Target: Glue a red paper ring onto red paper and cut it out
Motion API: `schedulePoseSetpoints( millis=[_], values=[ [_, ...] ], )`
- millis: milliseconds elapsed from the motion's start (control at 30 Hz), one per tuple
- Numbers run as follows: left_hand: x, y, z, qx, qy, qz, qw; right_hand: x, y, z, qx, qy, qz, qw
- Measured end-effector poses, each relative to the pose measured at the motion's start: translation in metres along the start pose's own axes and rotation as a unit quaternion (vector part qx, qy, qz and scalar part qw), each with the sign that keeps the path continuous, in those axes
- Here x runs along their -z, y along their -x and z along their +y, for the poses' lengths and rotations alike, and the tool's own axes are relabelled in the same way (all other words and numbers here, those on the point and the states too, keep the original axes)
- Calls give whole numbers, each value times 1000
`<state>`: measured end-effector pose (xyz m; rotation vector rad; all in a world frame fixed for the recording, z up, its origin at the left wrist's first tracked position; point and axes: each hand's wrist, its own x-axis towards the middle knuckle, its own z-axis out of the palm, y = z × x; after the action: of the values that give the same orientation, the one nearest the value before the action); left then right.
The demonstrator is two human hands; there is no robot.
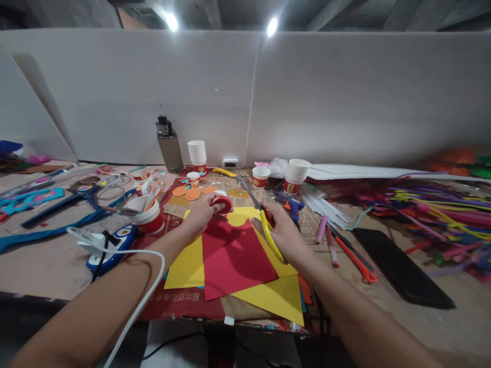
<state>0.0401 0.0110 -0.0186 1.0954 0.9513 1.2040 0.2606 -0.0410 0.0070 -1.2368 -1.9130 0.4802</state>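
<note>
My left hand (pixel 205 210) pinches a small round red paper piece (pixel 222 205) above the work sheets. In my right hand (pixel 282 230) are scissors with yellow handles (pixel 270 237), their blades (pixel 247 189) pointing away and to the left. Below both hands lies a red paper sheet (pixel 238 260) with a cut upper edge, resting on yellow sheets (pixel 268 301). A yellow shape (pixel 238 219) shows at the red sheet's top edge. Several orange paper circles (pixel 192 193) lie beyond my left hand. A blue glue gun (pixel 294 207) is just past my right hand.
Left stand a red-and-white paper cup (pixel 148 217) holding tools and a blue power strip (pixel 115 250) with a white cable across my forearm. Stacked cups (pixel 197 153) and a bottle (pixel 169 151) line the back. Right lie markers (pixel 321 230), a black phone-like slab (pixel 402 268) and pipe cleaners (pixel 441 214).
</note>
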Motion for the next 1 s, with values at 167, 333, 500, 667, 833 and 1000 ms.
schedulePoseSetpoints(
  millis=[167, 333, 500, 667, 833, 1000],
  values=[
    [-5, 3, -4, -1, 18, -16, 1000, 2, 2, -1, 66, 80, 40, 994],
    [-9, 7, -6, -1, 14, -45, 999, 1, 0, 8, 80, 98, 51, 991],
    [-10, 9, -10, -7, 12, -63, 998, 1, -2, 17, 21, 65, 24, 997],
    [-15, 13, -8, 11, -3, -55, 998, -2, -5, 23, 42, 97, 7, 994],
    [-17, 15, -11, 36, 10, -35, 999, 0, -5, 23, 12, 114, -3, 993],
    [-19, 17, -17, 35, 56, -3, 998, 0, 0, 17, 6, 120, -21, 992]
  ],
)
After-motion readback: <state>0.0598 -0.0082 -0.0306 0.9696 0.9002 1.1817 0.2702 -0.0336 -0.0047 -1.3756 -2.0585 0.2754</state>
